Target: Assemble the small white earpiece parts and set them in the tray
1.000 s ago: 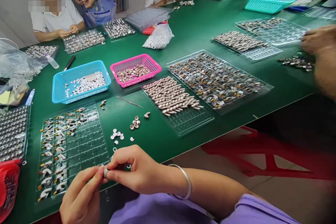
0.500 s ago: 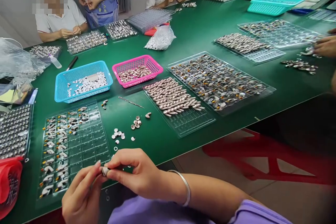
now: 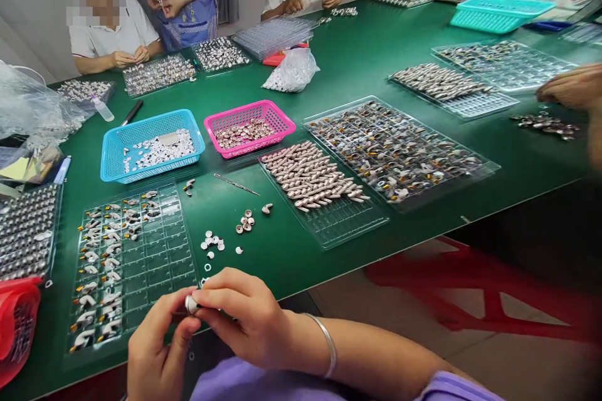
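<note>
The left hand has shifted, its thumb now parted from the fingers; the right hand, pointing left, pinches a small, rounded, glossy white piece, lower left-centre; whether the left grips, I can't tell.

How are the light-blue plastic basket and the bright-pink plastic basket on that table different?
The light-blue plastic basket looks larger than the bright-pink plastic basket. The blue one holds small white pieces and a flat beige piece; the pink one holds rounded, coppery-looking pieces. The blue one stands farther left in the view than the pink. Both are open-topped, with perforated walls, and rest on the green table.
</note>
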The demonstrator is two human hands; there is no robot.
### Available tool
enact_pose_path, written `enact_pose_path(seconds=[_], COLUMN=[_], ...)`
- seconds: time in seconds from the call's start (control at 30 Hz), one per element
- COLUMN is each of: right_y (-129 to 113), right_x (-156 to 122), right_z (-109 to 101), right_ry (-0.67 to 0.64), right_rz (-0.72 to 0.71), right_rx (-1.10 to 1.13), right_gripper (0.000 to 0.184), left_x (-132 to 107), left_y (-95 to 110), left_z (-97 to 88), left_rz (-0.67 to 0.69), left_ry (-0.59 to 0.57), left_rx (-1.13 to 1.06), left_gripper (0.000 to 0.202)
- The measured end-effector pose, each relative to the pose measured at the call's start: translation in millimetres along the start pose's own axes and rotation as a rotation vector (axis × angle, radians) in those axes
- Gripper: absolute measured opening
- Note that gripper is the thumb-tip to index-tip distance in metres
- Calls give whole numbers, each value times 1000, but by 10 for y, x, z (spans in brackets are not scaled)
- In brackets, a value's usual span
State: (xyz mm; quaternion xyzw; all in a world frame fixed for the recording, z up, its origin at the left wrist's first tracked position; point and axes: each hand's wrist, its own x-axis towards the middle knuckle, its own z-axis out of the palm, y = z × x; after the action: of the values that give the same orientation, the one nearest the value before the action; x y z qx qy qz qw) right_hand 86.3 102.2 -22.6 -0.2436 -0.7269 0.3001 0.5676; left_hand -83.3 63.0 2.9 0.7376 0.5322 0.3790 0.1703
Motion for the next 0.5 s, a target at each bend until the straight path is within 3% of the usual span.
enact_pose_path(seconds=[0.1,0.17,0.27,0.4,0.5], right_y=[58,73,45,17,55], right_x=[-36,-54,-56,-25,-40], right_z=[-2,-6,-42,-158,-234], right_ry=[38,61,68,-154,-273], right_rz=[-240,-299,-164,115,148], right_rx=[-177,-230,-162,31,54], right_gripper=[31,33,28,32,31], left_x=[-110,-177,-214,-111,7], left_y=[-9,-31,-69,-47,13], left_z=[125,196,219,137,110], left_rz=[-187,-297,-433,-507,-471], left_ry=[16,38,3,-199,-322], left_rx=[-258,-401,-559,-719,-753], left_gripper=[25,29,32,31,29])
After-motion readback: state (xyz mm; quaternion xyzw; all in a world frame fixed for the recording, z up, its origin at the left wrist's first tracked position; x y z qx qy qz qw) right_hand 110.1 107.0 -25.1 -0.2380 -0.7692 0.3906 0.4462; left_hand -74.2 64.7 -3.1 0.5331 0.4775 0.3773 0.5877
